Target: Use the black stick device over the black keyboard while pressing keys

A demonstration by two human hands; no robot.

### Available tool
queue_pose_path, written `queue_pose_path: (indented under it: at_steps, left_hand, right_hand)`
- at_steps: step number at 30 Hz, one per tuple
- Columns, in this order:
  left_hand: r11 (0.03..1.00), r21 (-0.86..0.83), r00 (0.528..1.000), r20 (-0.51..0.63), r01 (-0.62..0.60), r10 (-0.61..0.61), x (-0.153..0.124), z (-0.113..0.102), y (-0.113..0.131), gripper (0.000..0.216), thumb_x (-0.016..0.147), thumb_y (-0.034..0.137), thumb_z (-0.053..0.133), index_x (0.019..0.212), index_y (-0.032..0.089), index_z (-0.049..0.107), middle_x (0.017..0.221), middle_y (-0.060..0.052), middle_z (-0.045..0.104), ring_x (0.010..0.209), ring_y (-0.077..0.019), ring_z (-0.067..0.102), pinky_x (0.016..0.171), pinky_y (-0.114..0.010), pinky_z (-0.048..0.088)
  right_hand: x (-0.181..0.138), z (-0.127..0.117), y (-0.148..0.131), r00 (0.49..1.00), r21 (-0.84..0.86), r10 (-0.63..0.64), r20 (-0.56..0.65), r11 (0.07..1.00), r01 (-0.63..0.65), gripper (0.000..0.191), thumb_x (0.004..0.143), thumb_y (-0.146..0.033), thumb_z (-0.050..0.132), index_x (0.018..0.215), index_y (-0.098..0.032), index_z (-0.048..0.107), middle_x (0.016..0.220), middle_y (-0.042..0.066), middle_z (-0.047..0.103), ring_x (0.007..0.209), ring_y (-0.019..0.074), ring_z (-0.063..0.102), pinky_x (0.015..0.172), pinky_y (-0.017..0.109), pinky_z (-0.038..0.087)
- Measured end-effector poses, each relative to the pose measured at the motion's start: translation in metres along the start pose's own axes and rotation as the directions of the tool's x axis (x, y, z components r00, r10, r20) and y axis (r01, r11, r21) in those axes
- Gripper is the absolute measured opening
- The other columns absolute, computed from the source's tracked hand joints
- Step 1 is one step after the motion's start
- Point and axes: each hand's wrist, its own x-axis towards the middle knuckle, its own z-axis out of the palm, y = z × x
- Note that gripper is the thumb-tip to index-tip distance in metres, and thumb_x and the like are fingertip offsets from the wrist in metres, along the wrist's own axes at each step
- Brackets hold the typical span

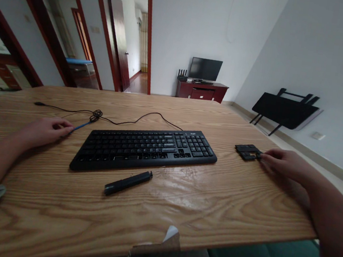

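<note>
A black keyboard lies across the middle of the wooden table, with gaps where some keys are off. My left hand rests on the table left of it, fingers curled round a thin blue tool. My right hand lies to the right, its fingertips pinching at a small cluster of loose black keycaps. A long black spacebar key lies in front of the keyboard.
The keyboard's black cable loops across the far table to the left. A folded black table leans on the right wall. A television on a red cabinet stands at the back. Open doorways are on the left.
</note>
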Motion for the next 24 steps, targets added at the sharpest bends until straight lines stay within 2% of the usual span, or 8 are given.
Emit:
queue_pose_path:
  at_steps: [7, 14, 19, 24]
  left_hand:
    - [1.0, 0.009, 1.0, -0.006, 0.012, -0.012, -0.002, -0.001, 0.003, 0.064, 0.071, 0.067, 0.046, 0.105, 0.017, 0.067, 0.087, -0.008, 0.07, 0.081, -0.0248, 0.064, 0.075, -0.033, 0.046]
    - [1.0, -0.008, 1.0, 0.003, 0.011, -0.011, -0.001, 0.0, 0.003, 0.063, 0.073, 0.066, 0.047, 0.106, 0.016, 0.066, 0.093, -0.009, 0.07, 0.083, -0.0247, 0.064, 0.077, -0.034, 0.046]
    - [0.999, -0.01, 0.999, -0.009, 0.041, -0.041, -0.007, -0.003, 0.011, 0.062, 0.072, 0.065, 0.045, 0.105, 0.017, 0.067, 0.083, -0.007, 0.07, 0.078, -0.0243, 0.064, 0.074, -0.034, 0.047]
    - [1.0, 0.011, 1.0, -0.006, 0.005, -0.005, -0.004, -0.002, 0.007, 0.064, 0.072, 0.066, 0.046, 0.105, 0.016, 0.067, 0.091, -0.01, 0.07, 0.082, -0.0249, 0.064, 0.077, -0.034, 0.047]
  right_hand:
    - [-0.001, 0.001, -0.004, 1.0, -0.007, 0.007, 0.027, 1.0, -0.007, 0.041, 0.074, -0.054, 0.055, 0.081, -0.017, 0.071, 0.082, 0.011, 0.071, 0.078, 0.0279, 0.064, 0.072, 0.038, 0.046]
    - [-0.001, 0.002, -0.003, 1.0, 0.026, 0.002, 0.02, 1.0, -0.002, 0.037, 0.074, -0.052, 0.056, 0.081, -0.018, 0.07, 0.081, 0.01, 0.071, 0.076, 0.0279, 0.063, 0.071, 0.039, 0.047]
    - [0.0, 0.001, -0.004, 1.0, 0.023, 0.001, 0.023, 1.0, -0.001, 0.043, 0.075, -0.057, 0.055, 0.083, -0.018, 0.072, 0.085, 0.01, 0.072, 0.08, 0.029, 0.064, 0.074, 0.04, 0.047]
    - [-0.003, 0.0, -0.01, 0.999, 0.021, 0.038, 0.032, 0.999, -0.039, 0.045, 0.074, -0.059, 0.055, 0.083, -0.018, 0.072, 0.082, 0.011, 0.071, 0.077, 0.0281, 0.064, 0.073, 0.039, 0.046]
